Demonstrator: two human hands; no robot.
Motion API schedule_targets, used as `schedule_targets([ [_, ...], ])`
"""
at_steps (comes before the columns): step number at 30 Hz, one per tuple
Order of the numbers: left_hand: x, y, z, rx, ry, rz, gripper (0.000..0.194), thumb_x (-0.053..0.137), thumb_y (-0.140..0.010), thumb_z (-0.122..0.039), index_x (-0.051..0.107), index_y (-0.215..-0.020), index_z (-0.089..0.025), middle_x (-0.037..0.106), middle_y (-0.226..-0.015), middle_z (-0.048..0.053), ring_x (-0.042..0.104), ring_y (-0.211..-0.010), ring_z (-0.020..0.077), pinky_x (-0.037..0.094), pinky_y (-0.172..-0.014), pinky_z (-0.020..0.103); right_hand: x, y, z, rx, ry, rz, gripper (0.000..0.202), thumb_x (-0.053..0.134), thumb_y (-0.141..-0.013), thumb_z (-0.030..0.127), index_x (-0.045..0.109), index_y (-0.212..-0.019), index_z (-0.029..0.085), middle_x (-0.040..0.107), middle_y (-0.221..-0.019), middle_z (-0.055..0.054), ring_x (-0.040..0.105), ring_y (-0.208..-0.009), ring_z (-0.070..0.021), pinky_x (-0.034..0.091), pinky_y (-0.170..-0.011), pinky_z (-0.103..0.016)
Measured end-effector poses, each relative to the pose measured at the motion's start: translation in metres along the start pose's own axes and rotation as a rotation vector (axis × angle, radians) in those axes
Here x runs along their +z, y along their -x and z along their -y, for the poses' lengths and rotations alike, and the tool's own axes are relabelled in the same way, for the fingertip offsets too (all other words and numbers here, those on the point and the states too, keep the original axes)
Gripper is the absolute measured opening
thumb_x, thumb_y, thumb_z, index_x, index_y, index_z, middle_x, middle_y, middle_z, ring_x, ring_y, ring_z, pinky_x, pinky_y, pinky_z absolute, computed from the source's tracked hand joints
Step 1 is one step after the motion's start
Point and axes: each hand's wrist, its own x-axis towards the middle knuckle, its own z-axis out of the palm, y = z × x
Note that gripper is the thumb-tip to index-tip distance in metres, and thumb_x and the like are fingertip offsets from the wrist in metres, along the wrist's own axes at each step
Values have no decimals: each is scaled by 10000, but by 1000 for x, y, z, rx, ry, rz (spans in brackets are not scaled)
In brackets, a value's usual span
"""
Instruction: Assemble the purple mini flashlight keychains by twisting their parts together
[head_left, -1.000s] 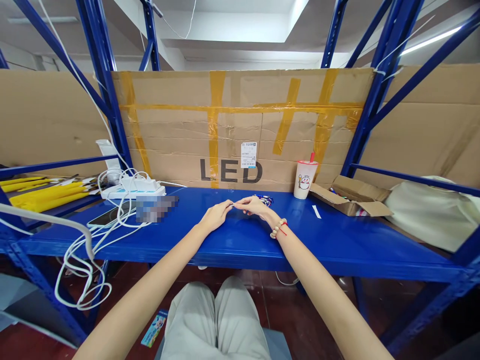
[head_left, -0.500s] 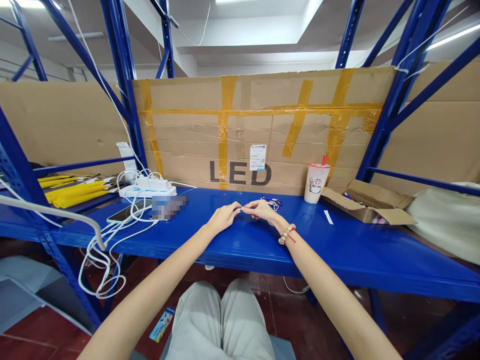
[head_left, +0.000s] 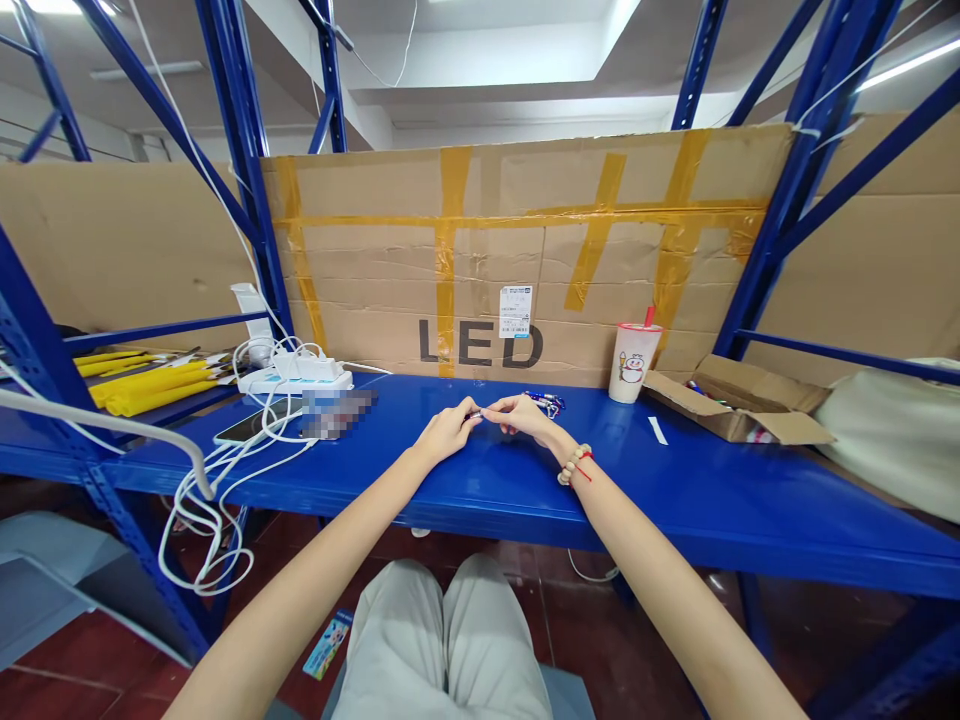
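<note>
Left hand [head_left: 447, 434] and right hand [head_left: 523, 414] pinch a small slim piece [head_left: 475, 415] between nearly closed fingertips. This looks like delicate two-handed handling, calling next for steady alignment.

Large dark capitals "LED" [head_left: 474, 344] legible on the cardboard [head_left: 360, 280], centre of frame; upper part of the D overlapped by a white label [head_left: 515, 311], fine print too small to read. Markings on the cup [head_left: 634, 365], right of centre, and blue packet [head_left: 328, 645], lower left: not legible.
</note>
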Motion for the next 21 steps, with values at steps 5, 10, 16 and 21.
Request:
schedule_targets([
  [5, 1, -1, 2, -22, 57, -17, 131, 370, -891, -320, 449, -912, -217, 611, -766, -13, 599, -732, 152, 420, -657, 231, 0, -1, 0, -33, -19, -6, 390, 739, -545, 421, 693, -785, 118, 581, -581, -12, 437, -443, -49, 323, -380, -159],
  [10, 2, -3, 3, -21, 66, -34, 135, 368, -892, -317, 444, -946, -220, 588, -706, -21, 587, -682, 146, 419, -651, 231, -2, -4, -1, -30, -29, -18, 392, 712, -576, 453, 694, -793, 127, 610, -683, -36, 461, -465, -47, 334, -382, -151],
  [16, 1, -2, 1, -34, 46, -5, 154, 354, -898, -329, 443, -965, -222, 588, -714, -15, 593, -708, 156, 424, -654, 236, -5, -6, -5, -45, -3, -5, 385, 718, -564, 445, 696, -783, 129, 609, -658, -31, 457, -468, -51, 329, -379, -152],
  [21, 1, 0, -1, -20, -6, 50, 106, 372, -889, -298, 429, -900, -210, 619, -831, 12, 601, -785, 182, 411, -636, 245, -4, -7, -11, -112, 52, -9, 384, 720, -557, 431, 687, -749, 100, 553, -513, -5, 426, -411, -57, 305, -364, -171],
])
